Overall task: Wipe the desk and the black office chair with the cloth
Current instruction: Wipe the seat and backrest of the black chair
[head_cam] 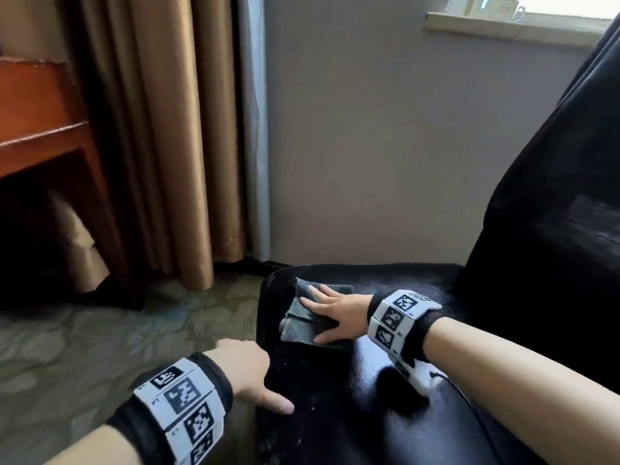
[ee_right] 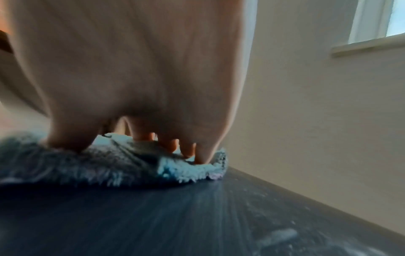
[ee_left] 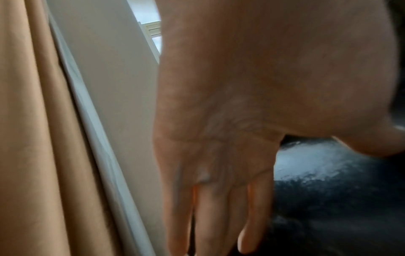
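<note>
The black office chair's glossy seat [head_cam: 352,397] fills the lower middle of the head view, and its backrest [head_cam: 553,213] rises at the right. A crumpled grey cloth [head_cam: 298,327] lies on the front left part of the seat. My right hand [head_cam: 330,312] presses flat on it with spread, straight fingers. In the right wrist view the fingertips [ee_right: 203,155] dig into the fluffy cloth [ee_right: 109,164] on the seat [ee_right: 175,216]. My left hand [head_cam: 248,370] rests on the seat's left edge, thumb on top. Its fingers [ee_left: 210,216] hang straight down beside the seat [ee_left: 328,190]. The wooden desk [head_cam: 43,129] stands at the far left.
Tan curtains [head_cam: 161,146] hang between the desk and a pale wall [head_cam: 369,146]. A white cup [head_cam: 503,10] sits on the window sill at the top right. Patterned green carpet [head_cam: 84,347] covers the floor left of the chair.
</note>
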The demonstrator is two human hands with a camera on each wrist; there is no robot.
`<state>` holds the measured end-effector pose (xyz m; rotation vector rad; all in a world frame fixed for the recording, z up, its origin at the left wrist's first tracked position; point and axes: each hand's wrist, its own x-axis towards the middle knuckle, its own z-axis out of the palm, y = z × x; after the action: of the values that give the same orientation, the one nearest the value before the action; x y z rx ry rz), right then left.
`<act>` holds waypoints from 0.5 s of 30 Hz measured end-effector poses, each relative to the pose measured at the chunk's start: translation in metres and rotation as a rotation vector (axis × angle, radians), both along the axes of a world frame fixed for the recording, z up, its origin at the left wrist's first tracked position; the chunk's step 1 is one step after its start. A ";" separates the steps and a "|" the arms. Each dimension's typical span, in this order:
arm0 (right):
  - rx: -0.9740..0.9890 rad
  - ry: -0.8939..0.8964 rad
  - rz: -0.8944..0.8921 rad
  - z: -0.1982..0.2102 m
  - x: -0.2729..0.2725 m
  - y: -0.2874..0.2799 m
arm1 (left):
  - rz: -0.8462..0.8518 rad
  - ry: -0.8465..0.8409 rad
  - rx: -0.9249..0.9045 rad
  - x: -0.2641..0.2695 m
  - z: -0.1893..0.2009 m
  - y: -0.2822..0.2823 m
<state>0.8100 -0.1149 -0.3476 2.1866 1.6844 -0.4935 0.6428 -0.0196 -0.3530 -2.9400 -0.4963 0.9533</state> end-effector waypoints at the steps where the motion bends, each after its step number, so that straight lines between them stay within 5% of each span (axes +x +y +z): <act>1: -0.015 0.009 0.097 0.001 -0.011 -0.010 | 0.005 0.012 -0.010 0.001 0.001 0.005; 5: -0.007 0.119 0.375 -0.003 -0.034 -0.043 | -0.015 0.055 0.027 0.010 -0.003 0.025; 11: -0.004 0.073 0.116 0.002 -0.009 0.005 | -0.025 -0.163 0.134 0.020 -0.010 0.034; 15: -0.019 0.045 0.250 -0.001 -0.044 -0.007 | 0.002 -0.264 0.032 0.018 -0.003 0.039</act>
<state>0.7664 -0.1220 -0.3483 1.9280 1.9343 -0.4914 0.6608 0.0195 -0.3563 -3.0508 -0.5147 0.5516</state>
